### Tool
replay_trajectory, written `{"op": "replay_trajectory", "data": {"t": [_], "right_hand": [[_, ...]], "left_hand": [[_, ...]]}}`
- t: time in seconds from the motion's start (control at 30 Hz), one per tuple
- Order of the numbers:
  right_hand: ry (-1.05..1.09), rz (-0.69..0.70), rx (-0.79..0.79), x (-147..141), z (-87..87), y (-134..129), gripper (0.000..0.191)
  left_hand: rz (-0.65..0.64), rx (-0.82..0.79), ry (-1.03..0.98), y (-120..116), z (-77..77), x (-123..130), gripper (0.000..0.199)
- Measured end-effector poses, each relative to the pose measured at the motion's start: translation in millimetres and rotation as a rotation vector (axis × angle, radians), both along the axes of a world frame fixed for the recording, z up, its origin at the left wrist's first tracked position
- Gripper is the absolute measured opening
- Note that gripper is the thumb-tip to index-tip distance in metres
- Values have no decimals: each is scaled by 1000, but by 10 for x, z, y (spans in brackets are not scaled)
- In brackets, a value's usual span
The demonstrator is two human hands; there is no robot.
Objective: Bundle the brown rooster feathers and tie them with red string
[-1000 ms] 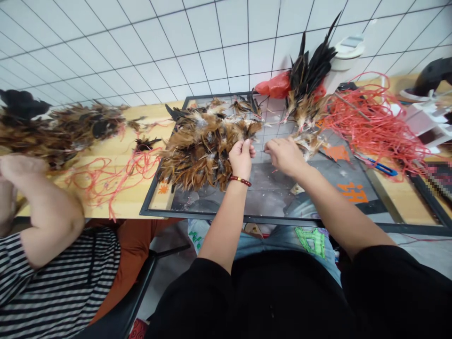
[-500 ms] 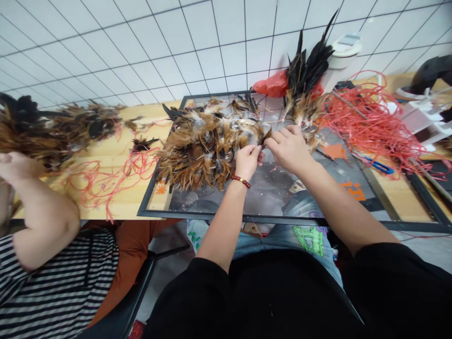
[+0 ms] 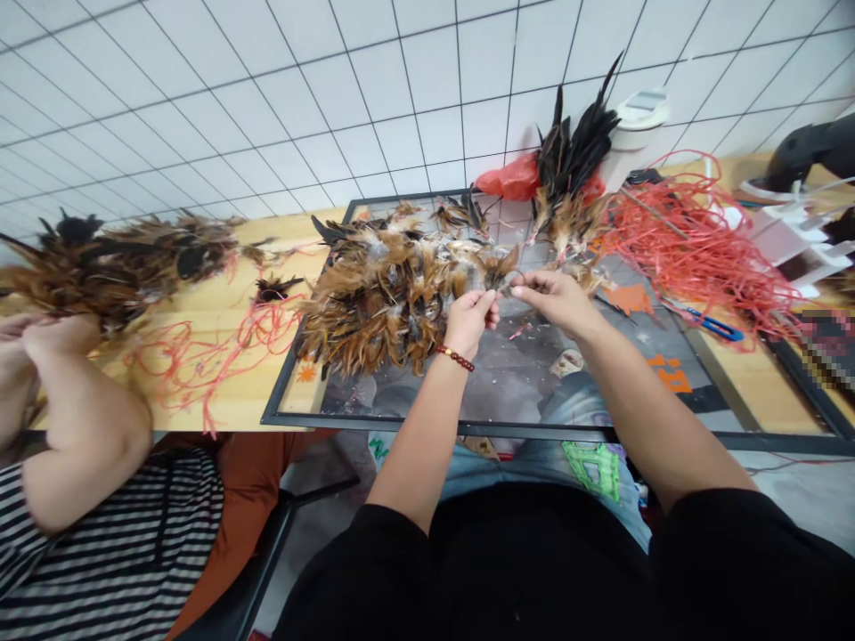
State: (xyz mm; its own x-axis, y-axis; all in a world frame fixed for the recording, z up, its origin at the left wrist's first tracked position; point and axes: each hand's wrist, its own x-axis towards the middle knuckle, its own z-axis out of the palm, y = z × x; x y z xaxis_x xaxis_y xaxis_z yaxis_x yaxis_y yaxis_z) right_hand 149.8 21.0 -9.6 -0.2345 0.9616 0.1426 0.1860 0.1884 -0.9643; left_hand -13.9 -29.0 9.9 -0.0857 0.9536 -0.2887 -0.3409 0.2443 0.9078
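Note:
My left hand [image 3: 473,316], with a red bead bracelet at the wrist, pinches the base of a small brown feather bunch [image 3: 498,265] that points up. Close by on the right, my right hand [image 3: 549,298] has thumb and forefinger near each other at the base of that bunch; whatever lies between them is too small to make out. Left of my hands a wide pile of brown feather bunches [image 3: 380,294] covers part of the dark framed glass panel [image 3: 427,387]. Behind my right hand stands a bundle of long black feathers [image 3: 571,156] with brown ones below.
Red plastic strips [image 3: 695,245] lie tangled at the right, beside a blue cutter [image 3: 714,326]. A red bag [image 3: 511,178] and a white lidded container [image 3: 638,125] stand behind. At left, another person's hands [image 3: 53,336] work near more feathers [image 3: 140,258].
My right hand has drawn slightly lower and its fingers have spread from their earlier curl. The feather bunch at my left fingertips now shows fanned upward. The whole view has shifted slightly.

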Motion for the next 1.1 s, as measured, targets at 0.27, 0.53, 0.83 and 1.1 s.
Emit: {"op": "replay_trajectory", "data": {"t": [0.27,0.53,0.83,1.1], "right_hand": [[176,-8,-228,-32,123,-110,49],[422,-115,-233,-346,60,-235,47],[389,-36,-222,-243,76,-218,54],[155,374,-374,139,119,-176,54]], "left_hand": [[130,-31,-74,17,6,4,19],[0,-140,-273,-38,27,96,17],[-46,-75,-194,-60,47,117,27],[-515,-173,-188,-57,39,-32,34]]}}
